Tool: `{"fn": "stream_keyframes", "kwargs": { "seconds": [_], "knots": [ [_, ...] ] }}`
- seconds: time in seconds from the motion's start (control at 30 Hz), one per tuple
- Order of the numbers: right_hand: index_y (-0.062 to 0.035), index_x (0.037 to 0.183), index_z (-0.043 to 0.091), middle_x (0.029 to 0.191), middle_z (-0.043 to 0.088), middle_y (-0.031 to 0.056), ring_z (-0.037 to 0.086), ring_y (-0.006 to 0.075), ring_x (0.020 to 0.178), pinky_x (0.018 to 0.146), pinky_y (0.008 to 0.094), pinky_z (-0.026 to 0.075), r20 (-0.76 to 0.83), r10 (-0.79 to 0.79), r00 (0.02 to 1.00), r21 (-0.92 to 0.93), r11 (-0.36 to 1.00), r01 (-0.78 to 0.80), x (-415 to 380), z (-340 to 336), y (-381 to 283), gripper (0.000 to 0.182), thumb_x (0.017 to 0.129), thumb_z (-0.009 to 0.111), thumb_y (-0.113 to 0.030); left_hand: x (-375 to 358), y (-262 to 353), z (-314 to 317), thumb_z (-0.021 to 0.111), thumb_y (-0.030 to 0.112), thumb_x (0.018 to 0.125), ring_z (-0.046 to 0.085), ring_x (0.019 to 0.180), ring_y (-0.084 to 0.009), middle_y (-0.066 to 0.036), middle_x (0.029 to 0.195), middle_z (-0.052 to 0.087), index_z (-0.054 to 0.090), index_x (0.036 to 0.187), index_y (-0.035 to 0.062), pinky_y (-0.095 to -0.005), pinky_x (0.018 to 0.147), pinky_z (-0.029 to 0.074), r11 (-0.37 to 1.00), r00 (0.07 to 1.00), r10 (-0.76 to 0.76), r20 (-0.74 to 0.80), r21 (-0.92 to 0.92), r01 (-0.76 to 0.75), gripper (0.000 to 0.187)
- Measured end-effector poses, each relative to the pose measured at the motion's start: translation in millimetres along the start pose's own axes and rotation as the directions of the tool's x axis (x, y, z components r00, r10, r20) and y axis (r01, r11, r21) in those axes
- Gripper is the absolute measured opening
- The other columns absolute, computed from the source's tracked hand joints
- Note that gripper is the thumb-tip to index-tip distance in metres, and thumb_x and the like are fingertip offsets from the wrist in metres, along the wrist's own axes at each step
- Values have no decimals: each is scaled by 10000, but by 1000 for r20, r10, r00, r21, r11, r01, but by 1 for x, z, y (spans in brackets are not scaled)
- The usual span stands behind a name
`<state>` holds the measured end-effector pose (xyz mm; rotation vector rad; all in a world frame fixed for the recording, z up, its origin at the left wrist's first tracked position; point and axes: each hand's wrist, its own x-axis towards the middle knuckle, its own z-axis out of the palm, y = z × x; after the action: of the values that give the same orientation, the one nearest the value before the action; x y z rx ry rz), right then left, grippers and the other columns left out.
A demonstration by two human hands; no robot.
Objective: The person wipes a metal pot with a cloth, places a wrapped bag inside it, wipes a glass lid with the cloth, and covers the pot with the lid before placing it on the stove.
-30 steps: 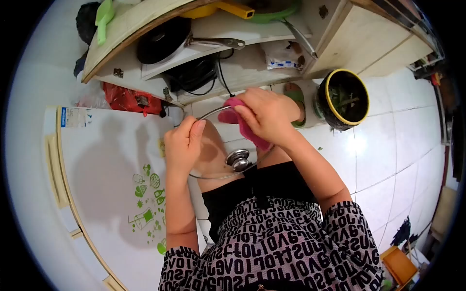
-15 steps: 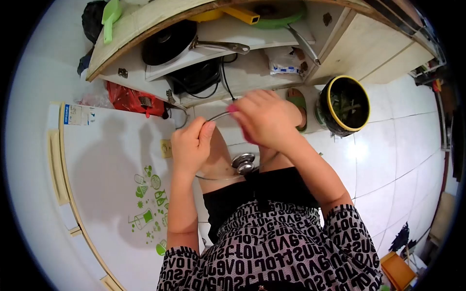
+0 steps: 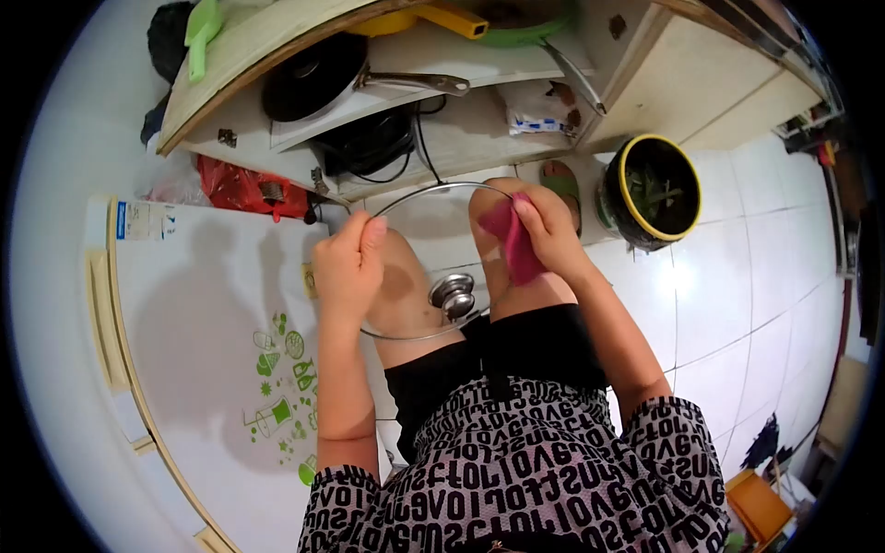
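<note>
A round glass pot lid [image 3: 454, 296] with a metal rim and a shiny stepped knob is held over my thighs. My left hand [image 3: 348, 263] is closed on the left side of its rim, thumb on top. Pinched in my right hand [image 3: 553, 235] is a pink cloth [image 3: 524, 253], which hangs down at the right side of the rim. The cloth covers part of that edge, and whether those fingers also grip the rim is hidden. Through the clear glass my legs and the floor show.
Open cabinet shelves ahead hold a black frying pan [image 3: 313, 78] and a green pan [image 3: 521, 35]. A yellow-rimmed bin [image 3: 687, 157] stands on the tiles at right. To my left is a white appliance surface [image 3: 194, 295] with green stickers; a red bag [image 3: 241, 192] lies beyond it.
My right hand has moved right and down along the lid's rim with the pink cloth, exposing the far edge. My left hand keeps its hold and shifts slightly left.
</note>
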<state>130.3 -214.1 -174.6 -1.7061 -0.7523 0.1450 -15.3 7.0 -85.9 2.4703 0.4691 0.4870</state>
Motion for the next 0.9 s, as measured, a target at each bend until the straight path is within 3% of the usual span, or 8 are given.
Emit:
{"fn": "stream_keyframes", "kwargs": {
  "seconds": [0.07,0.13,0.33,0.4,0.47,0.53,0.67,0.9],
  "knots": [
    [-35,980,628,920,652,151,624,333,859,761,401,485,175,209,962,-90,977,-196,25,-7,-47,241,968,535,-257,6,8,2,573,301,963,529,534,-395,-182,597,529,547,781,40,-415,480,398,1000,1000,-14,0,-26,14,319],
    [-72,964,652,845,639,97,613,339,829,708,385,493,185,-239,953,-218,936,277,46,9,-73,222,918,598,-283,5,22,1,569,300,964,536,544,-396,-188,603,525,550,792,38,-420,481,393,995,995,97,20,25,-98,314],
    [-62,962,650,878,647,111,627,303,844,751,411,489,194,-385,902,-166,894,417,49,26,-76,186,903,613,-235,6,19,-2,559,306,970,533,529,-385,-180,585,515,569,800,42,-416,477,390,993,992,105,65,43,-108,314],
    [-40,1010,650,919,660,112,632,284,870,765,396,490,235,72,969,-17,997,-70,32,4,-62,216,948,568,-230,5,14,-3,558,307,971,531,525,-383,-176,579,511,568,796,43,-411,476,388,997,996,76,50,27,-78,317],
    [-9,1054,623,936,646,140,610,273,887,789,356,478,55,-67,996,9,998,66,0,3,5,264,997,504,-238,5,6,-3,557,308,971,529,522,-380,-171,572,506,568,793,43,-405,474,386,999,998,52,34,12,-53,319],
    [-6,1053,609,915,629,122,585,237,859,799,339,468,228,233,945,236,929,-286,-30,-6,26,277,1014,482,-249,7,-2,2,572,291,956,520,517,-375,-172,570,500,561,787,41,-399,475,383,998,999,-10,43,-58,12,302],
    [-28,969,607,882,628,124,584,244,834,783,349,462,233,309,922,180,918,-353,-14,-15,16,288,1008,483,-285,10,10,2,573,235,926,523,515,-367,-173,571,500,547,784,34,-400,482,386,996,996,86,31,4,-86,248],
    [-57,899,623,872,652,155,621,368,810,706,450,487,201,-328,923,-279,884,375,54,19,-90,261,910,591,-315,14,24,0,555,167,876,520,532,-364,-172,639,522,531,807,27,-385,501,394,987,990,104,95,-133,-91,158]
  ]
}}
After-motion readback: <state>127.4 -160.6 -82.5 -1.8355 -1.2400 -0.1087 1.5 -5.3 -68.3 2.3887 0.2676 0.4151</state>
